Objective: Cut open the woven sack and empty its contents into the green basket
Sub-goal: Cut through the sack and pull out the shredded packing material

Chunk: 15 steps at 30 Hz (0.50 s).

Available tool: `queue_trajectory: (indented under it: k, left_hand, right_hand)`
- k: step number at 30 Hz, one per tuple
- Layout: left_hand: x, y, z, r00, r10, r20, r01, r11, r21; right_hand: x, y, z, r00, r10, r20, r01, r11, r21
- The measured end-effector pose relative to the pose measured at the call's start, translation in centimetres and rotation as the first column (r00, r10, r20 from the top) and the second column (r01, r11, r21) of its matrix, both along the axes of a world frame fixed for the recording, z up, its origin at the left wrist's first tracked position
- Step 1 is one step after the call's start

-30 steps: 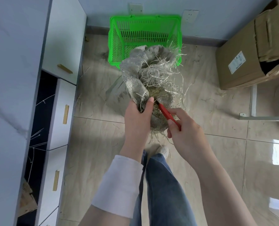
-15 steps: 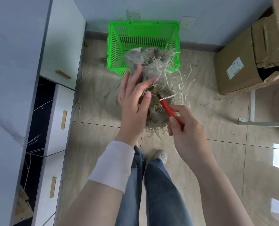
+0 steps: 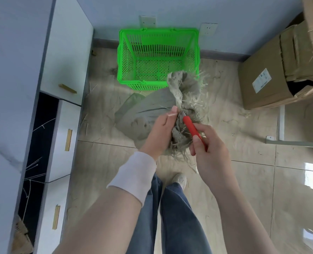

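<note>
A grey woven sack (image 3: 148,110) stands on the tiled floor in front of me, its bunched top frayed into loose strands. My left hand (image 3: 159,129) grips the gathered neck of the sack from the left. My right hand (image 3: 208,149) holds a red utility knife (image 3: 192,129), whose short blade touches the neck just beside my left thumb. The green plastic basket (image 3: 126,52) stands behind the sack against the wall, and nothing shows inside it.
White cabinets with gold handles (image 3: 67,138) line the left side, with a dark gap beside them. A large cardboard box (image 3: 265,83) sits at the right. My legs and a shoe (image 3: 179,180) are below the sack. Loose fibres litter the floor.
My left hand went from open fingers over the sack top to a grip on its neck. The sack top has come lower and away from the basket. The knife stays at the neck.
</note>
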<state>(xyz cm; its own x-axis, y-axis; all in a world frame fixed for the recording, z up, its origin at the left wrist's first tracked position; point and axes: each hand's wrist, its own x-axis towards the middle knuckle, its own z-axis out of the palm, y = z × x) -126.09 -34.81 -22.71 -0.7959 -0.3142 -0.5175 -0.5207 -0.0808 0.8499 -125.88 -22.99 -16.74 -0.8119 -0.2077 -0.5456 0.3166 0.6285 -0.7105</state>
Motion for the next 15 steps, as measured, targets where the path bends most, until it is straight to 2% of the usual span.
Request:
queue_trajectory:
  k: [5,9,12,15]
  left_hand:
    - [0.0,1.8,0.1,0.993,-0.012,0.115,0.029,0.989,-0.145]
    - [-0.8,1.0,0.7,0.992,-0.010,0.128,0.046,0.960,-0.275]
    - [-0.5,1.4,1.1,0.988,-0.005,0.151,0.040,0.973,-0.230]
    - [-0.3,1.0,1.0,0.987,-0.031,0.160,0.073,0.961,-0.267]
  right_hand:
    - [-0.3,-0.8,-0.8,0.997,-0.074,0.020,0.073,0.996,0.048]
    - [0.0,-1.1,-0.3,1.000,-0.028,-0.015,0.029,0.993,0.114]
    - [-0.4,-1.1,-0.2,1.000,-0.007,-0.030,0.012,0.987,0.161]
    - [-0.3,-1.1,0.1,0.997,0.057,-0.055,-0.045,0.979,0.200]
